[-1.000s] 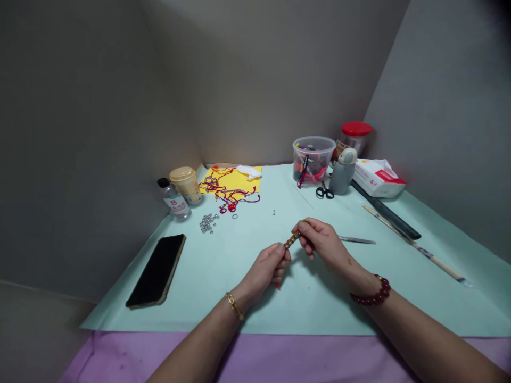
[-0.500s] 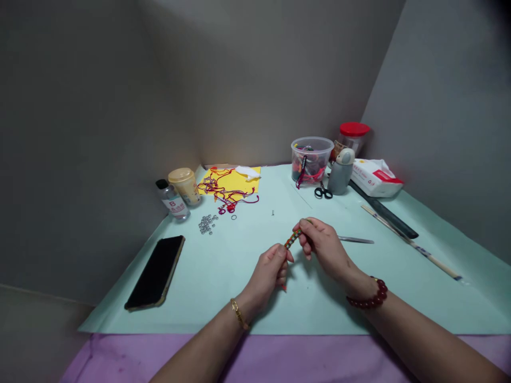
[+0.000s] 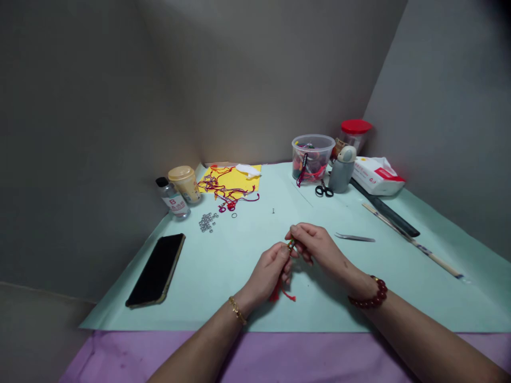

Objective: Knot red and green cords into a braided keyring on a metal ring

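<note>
Between my two hands, over the pale green sheet, is a small braided cord [image 3: 291,244] in green, orange and white. My left hand [image 3: 273,267] pinches its lower end, and red cord ends [image 3: 275,291] hang out below the fingers. At its upper end, my right hand [image 3: 309,242] holds it between thumb and forefinger. The fingertips of both hands nearly meet and hide most of the braid. A pair of tweezers [image 3: 356,238] lies just right of my right hand.
A phone [image 3: 156,270], small metal rings [image 3: 206,222], a bottle [image 3: 174,201] and a lidded cup [image 3: 185,184] stand or lie left. Red cords [image 3: 229,194] lie on yellow paper [image 3: 251,186]. Behind are a clear tub [image 3: 312,159], scissors [image 3: 324,190] and a tissue pack [image 3: 377,176].
My right hand has moved left, closer to my left hand, so less of the braid shows between them. More red cord now hangs below my left hand, and the tweezers are fully uncovered.
</note>
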A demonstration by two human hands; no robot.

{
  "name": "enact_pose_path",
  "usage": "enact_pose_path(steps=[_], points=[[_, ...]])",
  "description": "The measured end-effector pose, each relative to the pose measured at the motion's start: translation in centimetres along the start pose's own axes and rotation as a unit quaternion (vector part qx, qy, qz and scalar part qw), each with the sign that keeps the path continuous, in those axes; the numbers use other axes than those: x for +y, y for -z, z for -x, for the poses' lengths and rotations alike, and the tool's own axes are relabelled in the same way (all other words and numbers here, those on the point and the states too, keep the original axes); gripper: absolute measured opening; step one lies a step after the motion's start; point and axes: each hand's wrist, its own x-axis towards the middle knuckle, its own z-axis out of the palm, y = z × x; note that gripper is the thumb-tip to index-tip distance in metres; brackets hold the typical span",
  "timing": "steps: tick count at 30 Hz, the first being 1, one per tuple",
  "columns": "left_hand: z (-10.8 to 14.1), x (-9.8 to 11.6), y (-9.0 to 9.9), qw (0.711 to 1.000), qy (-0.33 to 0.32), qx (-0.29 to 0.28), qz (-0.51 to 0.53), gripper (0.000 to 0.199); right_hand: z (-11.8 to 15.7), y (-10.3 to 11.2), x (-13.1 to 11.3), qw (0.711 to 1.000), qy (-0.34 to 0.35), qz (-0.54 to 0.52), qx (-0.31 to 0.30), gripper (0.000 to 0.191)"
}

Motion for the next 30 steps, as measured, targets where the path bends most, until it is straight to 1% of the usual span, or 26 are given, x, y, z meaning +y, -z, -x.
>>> enact_pose_path(steps=[4, 11, 14, 17, 22, 24, 27, 30], points=[[0.0, -0.5, -0.1, 1.0, -0.007, 0.003, -0.006, 0.033, -0.1, 0.2, 0.3, 0.999, 0.007, -0.014, 0.031, 0.039], [-0.2, -0.6, -0.3, 1.0, 0.0, 0.01, 0.006, 0.033, 0.0, 0.1, 0.4, 0.998, 0.008, -0.029, 0.052, 0.038], [-0.2, -0.5, -0.4, 1.0, -0.004, 0.009, 0.003, 0.034, 0.1, 0.1, 0.3, 0.999, 0.005, -0.026, 0.037, 0.04], [-0.2, -0.4, -0.3, 1.0, -0.014, 0.013, -0.002, 0.035, 0.0, 0.3, 0.3, 0.999, -0.006, -0.028, 0.017, 0.047], [-0.1, -0.3, -0.2, 0.999, -0.005, 0.026, 0.019, 0.037, -0.4, 0.5, 0.9, 0.999, -0.013, -0.035, 0.026, 0.058], [-0.1, -0.2, -0.2, 0.999, -0.003, 0.033, 0.025, 0.038, -0.5, 0.4, 1.0, 0.999, -0.008, -0.042, 0.013, 0.056], [-0.2, -0.2, -0.2, 0.999, -0.007, 0.041, 0.021, 0.038, -0.4, 0.1, 1.0, 0.999, 0.016, -0.03, -0.018, 0.044], [-0.3, -0.3, -0.2, 0.999, -0.013, 0.044, 0.019, 0.04, -0.3, -0.1, 0.9, 0.999, 0.033, -0.008, -0.022, 0.041]])
